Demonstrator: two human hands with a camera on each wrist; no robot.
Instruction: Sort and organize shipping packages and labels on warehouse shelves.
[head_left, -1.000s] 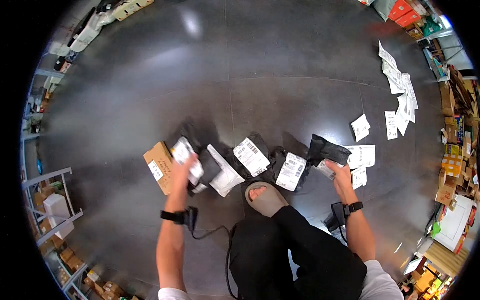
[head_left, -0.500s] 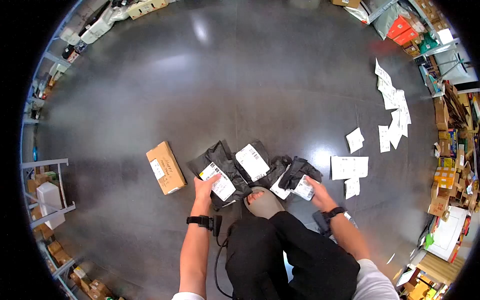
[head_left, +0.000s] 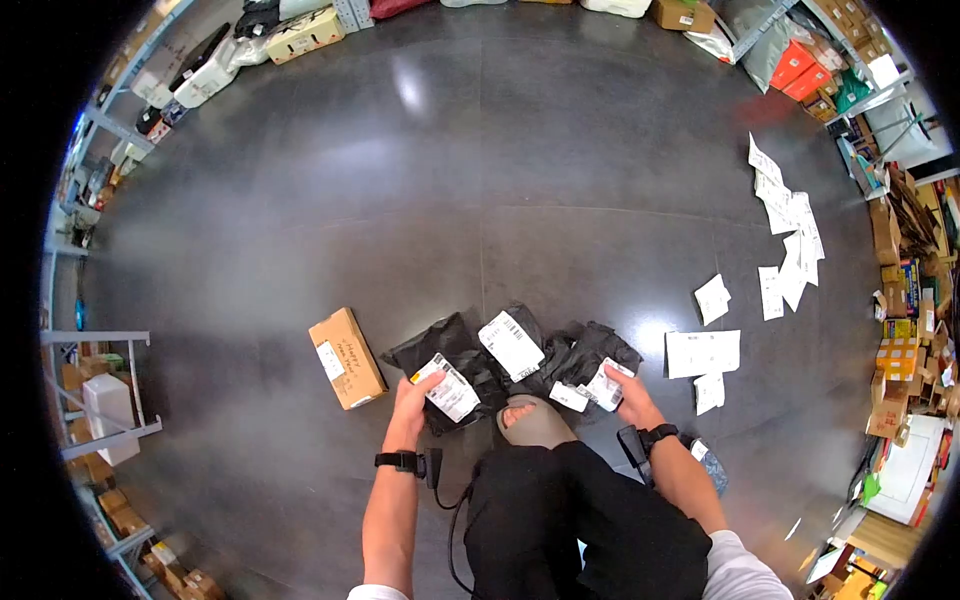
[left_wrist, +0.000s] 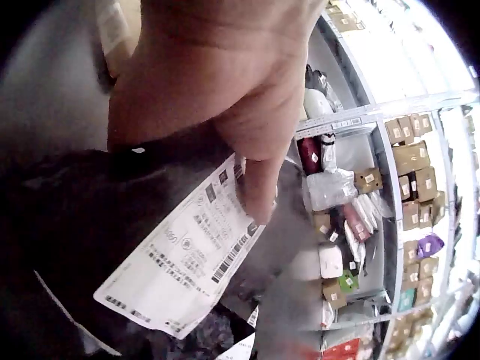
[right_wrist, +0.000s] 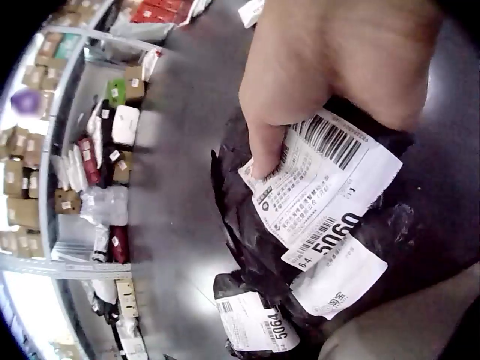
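Observation:
My left hand (head_left: 408,408) grips the near left edge of a black plastic mailer (head_left: 432,345), its thumb lying over the white shipping label (left_wrist: 187,247). On the other side, my right hand (head_left: 637,405) holds a second black mailer (head_left: 605,345) by its corner, thumb pressed on the label (right_wrist: 322,180). That mailer overlaps another black parcel, whose white label (head_left: 569,397) peeks out beside it. Between the hands lies a black parcel with a white label (head_left: 511,345). A cardboard box (head_left: 347,358) with handwriting sits left of the left hand.
My sandalled foot (head_left: 530,422) stands close behind the parcels. White paper sheets (head_left: 703,354) lie on the floor at right, with more sheets (head_left: 790,230) farther out. A dark package (head_left: 708,465) is beside my right forearm. Shelving (head_left: 100,390) and stacked boxes (head_left: 895,360) line the sides.
The left hand has carried its mailer rightward, away from the cardboard box and over a white package now hidden. The right hand has brought its mailer leftward onto the neighbouring parcel.

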